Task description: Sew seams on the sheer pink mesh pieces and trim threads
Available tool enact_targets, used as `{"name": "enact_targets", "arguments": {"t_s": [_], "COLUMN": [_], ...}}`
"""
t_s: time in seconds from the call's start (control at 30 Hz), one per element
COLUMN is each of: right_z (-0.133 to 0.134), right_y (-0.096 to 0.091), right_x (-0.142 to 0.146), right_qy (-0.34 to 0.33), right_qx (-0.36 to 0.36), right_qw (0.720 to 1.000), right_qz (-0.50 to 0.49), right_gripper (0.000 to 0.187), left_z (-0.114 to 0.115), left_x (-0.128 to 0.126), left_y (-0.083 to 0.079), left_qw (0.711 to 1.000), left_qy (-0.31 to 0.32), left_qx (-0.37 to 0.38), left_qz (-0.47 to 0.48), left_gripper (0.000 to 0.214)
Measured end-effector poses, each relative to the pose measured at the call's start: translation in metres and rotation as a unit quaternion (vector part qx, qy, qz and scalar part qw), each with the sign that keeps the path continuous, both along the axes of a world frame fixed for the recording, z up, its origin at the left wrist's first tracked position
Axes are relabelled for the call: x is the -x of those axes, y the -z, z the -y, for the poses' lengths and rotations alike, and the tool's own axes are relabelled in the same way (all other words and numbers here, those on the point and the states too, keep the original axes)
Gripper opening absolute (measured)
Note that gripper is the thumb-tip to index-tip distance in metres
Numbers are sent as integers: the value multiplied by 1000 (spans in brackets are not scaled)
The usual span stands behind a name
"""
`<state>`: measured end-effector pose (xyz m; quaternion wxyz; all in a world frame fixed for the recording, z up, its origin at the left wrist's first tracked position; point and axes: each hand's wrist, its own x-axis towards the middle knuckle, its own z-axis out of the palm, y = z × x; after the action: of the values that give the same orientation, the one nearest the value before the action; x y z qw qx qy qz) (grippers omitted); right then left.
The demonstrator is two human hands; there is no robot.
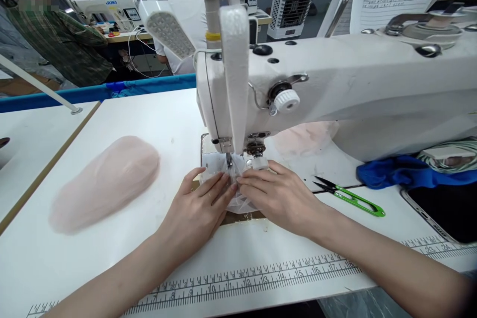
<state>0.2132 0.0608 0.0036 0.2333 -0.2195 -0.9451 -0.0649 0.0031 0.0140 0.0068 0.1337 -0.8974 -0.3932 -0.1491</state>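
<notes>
A small piece of sheer white mesh fabric (241, 202) lies on the needle plate under the presser foot (228, 160) of a white sewing machine (335, 84). My left hand (197, 211) lies flat on the fabric's left side, fingers stretched toward the needle. My right hand (278, 194) rests flat on its right side, fingertips meeting the left hand's just in front of the foot. Both hands press the fabric down on the table.
A pile of pale pink mesh pieces (106, 181) sits at the left on the white table (112, 263); more pink fabric (303, 138) lies behind the machine. Green-handled thread snips (352, 198) lie to the right, beside blue cloth (402, 171). Two people sit at machines beyond.
</notes>
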Motion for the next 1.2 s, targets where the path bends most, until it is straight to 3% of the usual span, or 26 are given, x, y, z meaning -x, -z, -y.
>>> {"name": "enact_targets", "arguments": {"t_s": [0.47, 0.73, 0.83, 0.97, 1.07, 1.2], "right_z": [-19, -11, -11, -15, -16, -17], "right_y": [6, 8, 7, 4, 1, 2], "right_x": [5, 6, 5, 7, 9, 10], "right_qy": [31, 10, 26, 70, 100, 112], "right_qx": [-41, -13, 29, 74, 71, 58], "right_qw": [998, 998, 996, 988, 985, 984], "right_qz": [19, -54, -84, -118, -124, -129], "right_gripper": [27, 22, 19, 20, 28, 32], "left_z": [-23, -12, -12, -24, -37, -46], "left_x": [5, 2, 3, 4, 5, 5], "left_y": [7, -3, -10, -23, -27, -24], "left_qw": [1000, 998, 993, 950, 933, 932], "left_qy": [-19, -45, -65, -109, -88, -79], "left_qx": [3, -50, 58, 247, 296, 301], "left_qz": [25, 17, 75, 159, 183, 186], "left_gripper": [34, 23, 25, 25, 24, 18]}}
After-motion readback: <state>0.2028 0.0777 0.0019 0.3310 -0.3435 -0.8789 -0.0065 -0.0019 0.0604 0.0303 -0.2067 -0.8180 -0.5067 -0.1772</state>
